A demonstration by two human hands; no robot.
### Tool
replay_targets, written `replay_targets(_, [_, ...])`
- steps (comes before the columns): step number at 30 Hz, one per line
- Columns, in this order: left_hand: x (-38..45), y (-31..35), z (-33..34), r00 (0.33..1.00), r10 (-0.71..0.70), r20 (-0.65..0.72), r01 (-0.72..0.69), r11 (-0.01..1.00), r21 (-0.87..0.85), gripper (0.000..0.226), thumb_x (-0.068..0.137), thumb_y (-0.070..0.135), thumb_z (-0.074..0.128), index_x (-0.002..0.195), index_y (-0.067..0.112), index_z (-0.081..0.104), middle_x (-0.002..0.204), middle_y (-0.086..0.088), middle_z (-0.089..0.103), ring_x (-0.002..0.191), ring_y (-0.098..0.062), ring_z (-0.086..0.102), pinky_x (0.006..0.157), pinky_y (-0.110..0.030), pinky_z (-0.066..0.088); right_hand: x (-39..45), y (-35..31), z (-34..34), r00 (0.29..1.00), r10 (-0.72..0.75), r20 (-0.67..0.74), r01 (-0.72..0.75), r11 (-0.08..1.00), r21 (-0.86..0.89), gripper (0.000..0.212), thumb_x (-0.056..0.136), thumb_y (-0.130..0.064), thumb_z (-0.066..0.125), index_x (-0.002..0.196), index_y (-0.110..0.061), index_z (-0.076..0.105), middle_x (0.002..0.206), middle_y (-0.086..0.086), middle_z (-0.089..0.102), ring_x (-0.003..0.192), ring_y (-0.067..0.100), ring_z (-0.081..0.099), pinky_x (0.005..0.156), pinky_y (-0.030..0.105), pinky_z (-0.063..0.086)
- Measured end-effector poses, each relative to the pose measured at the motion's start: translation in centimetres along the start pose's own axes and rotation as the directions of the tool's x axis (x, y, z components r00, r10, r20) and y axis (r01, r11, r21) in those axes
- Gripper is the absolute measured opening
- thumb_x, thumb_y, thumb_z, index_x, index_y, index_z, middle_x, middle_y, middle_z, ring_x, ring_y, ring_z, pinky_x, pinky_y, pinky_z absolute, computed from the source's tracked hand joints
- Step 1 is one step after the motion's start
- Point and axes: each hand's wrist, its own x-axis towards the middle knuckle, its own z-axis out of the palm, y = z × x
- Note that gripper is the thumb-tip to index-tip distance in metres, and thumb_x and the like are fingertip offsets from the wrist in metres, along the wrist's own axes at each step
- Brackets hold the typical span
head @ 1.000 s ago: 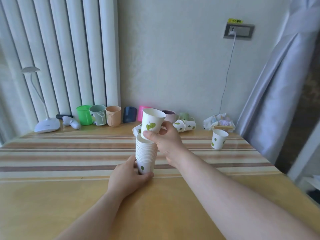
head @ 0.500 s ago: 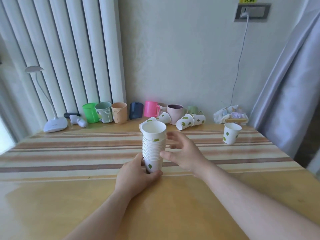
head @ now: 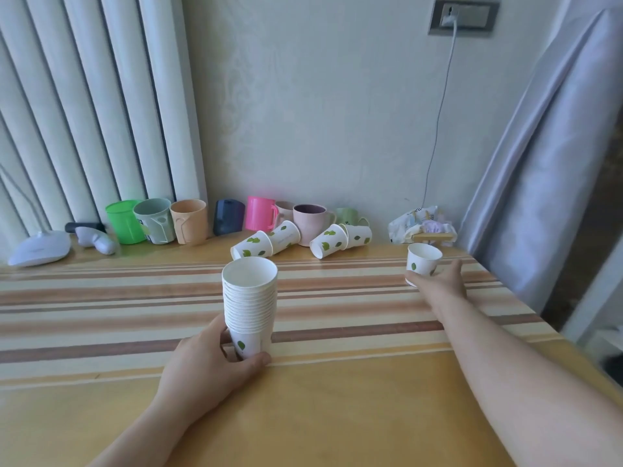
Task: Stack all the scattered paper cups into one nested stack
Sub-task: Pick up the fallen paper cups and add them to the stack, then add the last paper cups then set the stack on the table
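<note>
A tall nested stack of white paper cups with green leaves (head: 249, 298) stands upright at the table's middle. My left hand (head: 209, 362) grips the bottom cup of the stack. Far to the right, a single paper cup (head: 424, 262) stands upright near the table's right edge. My right hand (head: 438, 288) is stretched out to it, thumb on the left of its base and fingers round the right side. Behind the stack, two nested pairs of paper cups lie on their sides: one pair (head: 256, 246) nearer the middle, the other (head: 332, 244) to its right.
A row of coloured plastic mugs (head: 188, 222) lines the wall at the back of the wooden table (head: 337, 416). A white lamp base (head: 38, 249) sits at the back left. A crumpled packet (head: 421, 222) lies at the back right, below a hanging cable. A curtain (head: 539, 163) hangs on the right.
My right hand set its cup onto the stack, let go, and reached right to the single upright cup. My left hand stayed on the stack's base.
</note>
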Motion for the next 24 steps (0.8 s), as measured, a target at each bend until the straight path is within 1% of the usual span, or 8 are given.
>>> replay_targets(2, [0.0, 0.0, 0.1, 1.000, -0.008, 0.000, 0.008, 1.000, -0.012, 0.047, 0.068, 0.067, 0.086, 0.103, 0.048, 0.062, 0.089, 0.033, 0.074, 0.085, 0.005, 0.066, 0.067, -0.028, 0.049, 0.3, -0.7, 0.8, 1.000, 0.005, -0.007, -0.005, 1.000, 0.024, 0.075, 0.072, -0.038, 0.092, 0.127, -0.024, 0.043, 0.135, 0.009, 0.067, 0.125, 0.040, 0.061, 0.086, 0.041, 0.053])
replay_targets(5, [0.0, 0.0, 0.2, 1.000, -0.011, -0.002, 0.011, 1.000, -0.006, 0.049, 0.066, 0.069, 0.084, 0.105, 0.048, 0.063, 0.091, 0.034, 0.074, 0.085, 0.006, 0.067, 0.069, -0.029, 0.052, -0.9, -1.4, 1.2, 1.000, -0.013, -0.020, 0.013, 1.000, -0.016, 0.055, 0.067, -0.040, 0.089, 0.111, -0.030, 0.057, 0.117, 0.000, 0.074, 0.107, 0.032, 0.067, 0.089, 0.043, 0.059])
replay_targets(8, [-0.1, 0.0, 0.1, 1.000, -0.012, -0.003, 0.012, 1.000, -0.010, 0.051, 0.065, 0.070, 0.083, 0.107, 0.050, 0.063, 0.092, 0.036, 0.074, 0.088, 0.006, 0.068, 0.071, -0.029, 0.055, -4.2, -1.8, 2.0, 0.986, -0.127, 0.108, 0.133, 0.990, -0.047, 0.054, 0.072, -0.038, 0.090, 0.119, -0.030, 0.065, 0.110, -0.005, 0.070, 0.100, 0.025, 0.065, 0.088, 0.039, 0.055])
replay_targets(11, [-0.1, 0.1, 0.0, 1.000, -0.014, 0.007, 0.014, 1.000, -0.013, 0.050, 0.067, 0.068, 0.085, 0.109, 0.050, 0.063, 0.094, 0.035, 0.074, 0.088, 0.009, 0.066, 0.069, -0.027, 0.053, -8.1, -2.5, 3.2, 0.947, -0.238, 0.218, 0.210, 0.967, 0.142, 0.053, 0.079, -0.024, 0.090, 0.127, -0.021, 0.068, 0.114, -0.004, 0.073, 0.098, 0.019, 0.068, 0.082, 0.032, 0.049])
replay_targets(13, [-0.2, 0.2, 0.0, 1.000, -0.017, 0.015, 0.017, 1.000, -0.005, 0.050, 0.068, 0.068, 0.085, 0.109, 0.049, 0.062, 0.095, 0.034, 0.074, 0.088, 0.010, 0.065, 0.068, -0.028, 0.052, -11.0, -3.8, 3.6, 0.931, -0.175, 0.320, 0.021, 0.902, 0.432, 0.038, 0.085, -0.020, 0.086, 0.120, -0.020, 0.071, 0.114, 0.003, 0.077, 0.093, 0.015, 0.070, 0.080, 0.031, 0.052])
replay_targets(16, [-0.3, 0.3, -0.1, 0.999, -0.028, 0.016, 0.028, 1.000, 0.006, 0.051, 0.068, 0.069, 0.084, 0.108, 0.047, 0.062, 0.097, 0.034, 0.072, 0.091, 0.007, 0.066, 0.071, -0.030, 0.054, -15.7, -7.6, 3.2, 0.795, -0.156, 0.586, -0.374, 0.635, 0.676, 0.022, 0.096, -0.022, 0.079, 0.116, -0.018, 0.070, 0.111, 0.009, 0.076, 0.093, 0.023, 0.069, 0.080, 0.032, 0.055])
replay_targets(21, [-0.5, 0.6, -0.4, 1.000, -0.022, 0.021, 0.022, 1.000, 0.007, 0.056, 0.067, 0.071, 0.082, 0.113, 0.045, 0.063, 0.104, 0.030, 0.073, 0.100, -0.002, 0.069, 0.081, -0.035, 0.059, -22.0, -12.0, 3.3, 0.658, -0.528, 0.537, -0.034, 0.691, 0.722, 0.020, 0.094, -0.018, 0.081, 0.112, -0.022, 0.073, 0.101, -0.011, 0.081, 0.092, 0.008, 0.076, 0.075, 0.023, 0.057])
replay_targets(24, [-1.0, 0.7, -0.7, 1.000, -0.014, 0.027, 0.014, 1.000, -0.003, 0.056, 0.068, 0.070, 0.082, 0.114, 0.044, 0.063, 0.103, 0.030, 0.073, 0.101, -0.003, 0.069, 0.080, -0.034, 0.059, -24.4, -13.1, 4.4, 0.612, -0.593, 0.523, 0.095, 0.712, 0.696, 0.037, 0.081, -0.024, 0.088, 0.116, -0.022, 0.075, 0.113, -0.003, 0.083, 0.111, 0.020, 0.078, 0.094, 0.037, 0.062])
